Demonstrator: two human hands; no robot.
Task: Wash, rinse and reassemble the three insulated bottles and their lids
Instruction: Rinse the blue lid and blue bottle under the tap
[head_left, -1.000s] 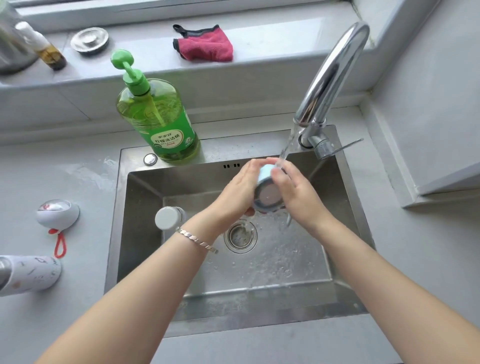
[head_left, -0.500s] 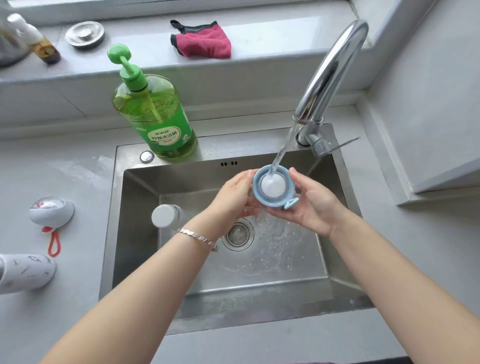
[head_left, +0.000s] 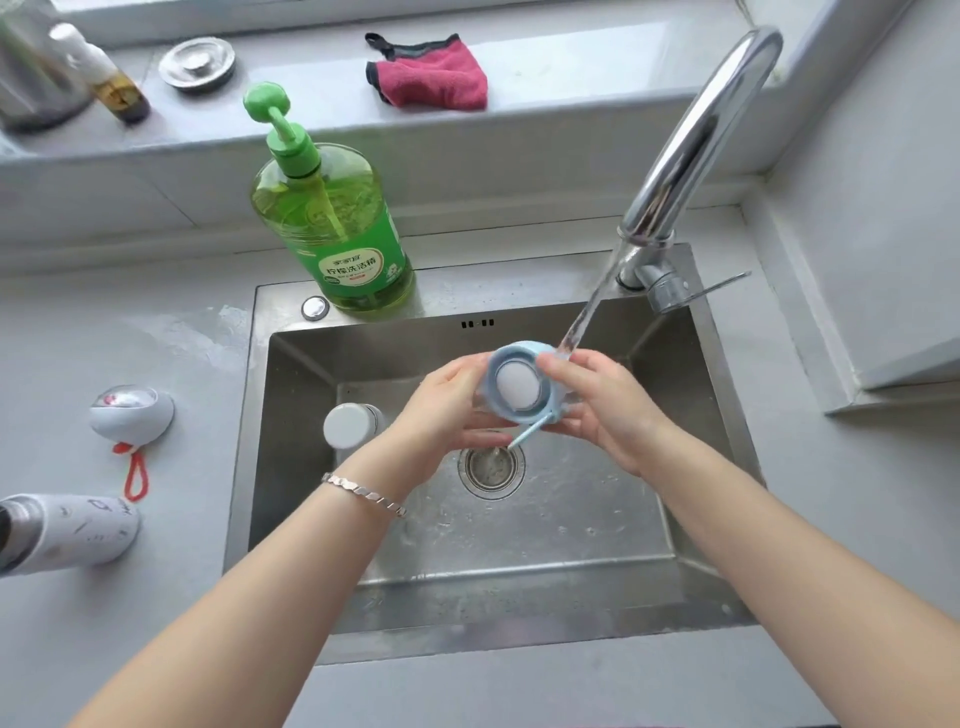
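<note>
The sink (head_left: 241, 441) fills the middle. Its tap (head_left: 696, 140) at one o'clock runs water down to the right edge of a blue lid (head_left: 519, 387). A green soap bottle (head_left: 332, 228) stands on the rim at eleven. A white bottle (head_left: 78, 530) lies on the counter at nine. The left hand (head_left: 447, 410) and right hand (head_left: 608, 410) both grip the blue lid above the drain, fingers curled round its edge. Another bottle (head_left: 349, 426) stands in the basin, at ten o'clock from the drain. A white lid (head_left: 130, 415) sits on the counter at nine.

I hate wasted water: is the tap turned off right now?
No, a stream of water pours from the faucet down toward the blue lid.
</note>
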